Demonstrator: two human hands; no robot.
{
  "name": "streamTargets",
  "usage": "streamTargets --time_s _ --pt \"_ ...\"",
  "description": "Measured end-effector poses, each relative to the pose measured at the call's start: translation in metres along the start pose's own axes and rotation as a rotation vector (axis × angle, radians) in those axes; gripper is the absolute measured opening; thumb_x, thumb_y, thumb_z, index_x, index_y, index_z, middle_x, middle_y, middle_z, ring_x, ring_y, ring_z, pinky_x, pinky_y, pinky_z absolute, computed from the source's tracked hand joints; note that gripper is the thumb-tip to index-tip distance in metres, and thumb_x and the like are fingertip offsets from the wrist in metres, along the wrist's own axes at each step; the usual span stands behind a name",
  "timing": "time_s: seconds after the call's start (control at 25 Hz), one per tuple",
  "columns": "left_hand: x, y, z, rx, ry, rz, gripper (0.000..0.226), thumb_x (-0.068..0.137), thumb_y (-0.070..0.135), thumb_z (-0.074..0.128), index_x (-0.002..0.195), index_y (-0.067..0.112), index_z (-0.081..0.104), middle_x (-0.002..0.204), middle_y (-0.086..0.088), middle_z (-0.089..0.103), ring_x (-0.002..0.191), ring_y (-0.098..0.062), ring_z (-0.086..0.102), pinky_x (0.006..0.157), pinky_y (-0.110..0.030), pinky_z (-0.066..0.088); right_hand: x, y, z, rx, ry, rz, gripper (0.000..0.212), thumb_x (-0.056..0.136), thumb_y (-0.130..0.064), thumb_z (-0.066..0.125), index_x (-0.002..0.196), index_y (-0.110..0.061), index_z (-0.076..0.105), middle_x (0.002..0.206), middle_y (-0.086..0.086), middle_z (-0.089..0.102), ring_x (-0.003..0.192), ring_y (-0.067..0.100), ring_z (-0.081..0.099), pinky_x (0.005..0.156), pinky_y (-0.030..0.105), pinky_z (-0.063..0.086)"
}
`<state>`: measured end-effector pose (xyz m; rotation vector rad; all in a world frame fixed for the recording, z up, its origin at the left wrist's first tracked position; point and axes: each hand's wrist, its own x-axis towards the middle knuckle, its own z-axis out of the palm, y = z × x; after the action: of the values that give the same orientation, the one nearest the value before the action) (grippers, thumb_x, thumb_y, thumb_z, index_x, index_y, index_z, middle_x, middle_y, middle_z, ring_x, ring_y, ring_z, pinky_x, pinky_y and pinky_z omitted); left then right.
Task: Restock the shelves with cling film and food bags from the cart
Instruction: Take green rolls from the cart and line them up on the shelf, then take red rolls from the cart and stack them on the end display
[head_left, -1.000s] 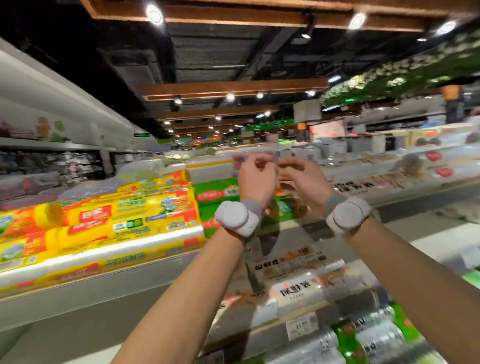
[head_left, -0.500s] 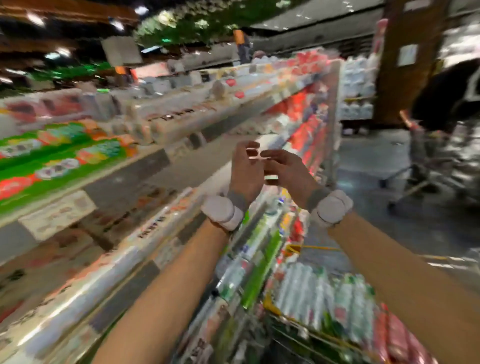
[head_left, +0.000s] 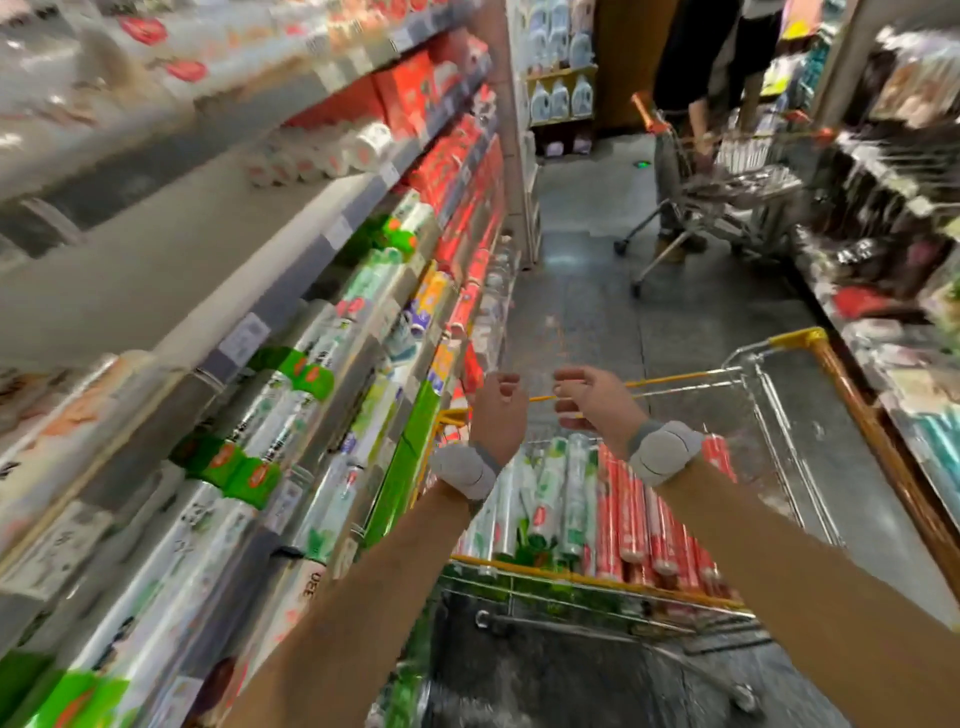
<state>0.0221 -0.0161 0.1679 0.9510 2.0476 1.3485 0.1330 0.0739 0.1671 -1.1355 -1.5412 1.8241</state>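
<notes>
Left grip (head_left: 498, 410), right grip (head_left: 589, 400): swung from shelf (head_left: 156, 260) to cart (head_left: 800, 340); now parted, loosely curled, empty. Rolls (head_left: 574, 483) beneath; next pick likely.

The bare left hand (head_left: 497, 415) and right hand (head_left: 592, 402) are hovering near each other, fingers loosely curled, over a yellow-trimmed wire cart (head_left: 779, 340) that is carrying red wrapped rolls (head_left: 631, 514) and clear green-labelled rolls (head_left: 574, 483). Grey metal shelves (head_left: 291, 283) are lining the left.

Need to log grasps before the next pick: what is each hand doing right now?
Left hand: open, fingers loosely curled, nothing seen in it.
Right hand: cannot be told; fingertips drawn together above the cart, too blurred.
</notes>
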Motion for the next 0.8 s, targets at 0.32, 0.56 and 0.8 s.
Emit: streamTargets --time_s 0.32,0.56,0.8 --pt "0.005 -0.172 0.032 0.468 -0.449 -0.392 0.039 0.103 0.037 0.044 0.132 0.014 0.054 0.14 -0.015 0.05 0.112 -0.036 0.058 0.094 -0.041 0.049 0.021 0.147 -0.054 -0.652 -0.056 0.225 0.028 0.099 -0.024 0.052 0.121 -0.009 0.061 0.101 0.006 0.066 0.077 0.018 0.06 0.066 0.029 0.051" --pt "0.002 -0.267 0.03 0.839 -0.834 -0.408 0.054 0.102 0.046 0.041 0.139 0.009 0.053 0.148 -0.013 0.045 0.133 -0.03 0.045 0.108 -0.034 0.035 -0.004 0.261 -0.062 -1.164 -0.584 0.477 0.06 0.098 -0.058 0.04 0.131 -0.01 0.056 0.116 0.011 0.063 0.1 0.028 0.062 0.089 0.038 0.051" --pt "0.001 -0.302 0.032 0.769 -0.853 -0.404 0.048 0.102 0.043 0.043 0.117 0.004 0.067 0.117 -0.017 0.067 0.102 -0.032 0.064 0.086 -0.035 0.049 -0.007 0.274 -0.057 -1.349 -0.583 0.372 0.035 0.102 -0.047 0.038 0.128 -0.026 0.049 0.105 -0.001 0.06 0.09 0.015 0.058 0.082 0.032 0.052"
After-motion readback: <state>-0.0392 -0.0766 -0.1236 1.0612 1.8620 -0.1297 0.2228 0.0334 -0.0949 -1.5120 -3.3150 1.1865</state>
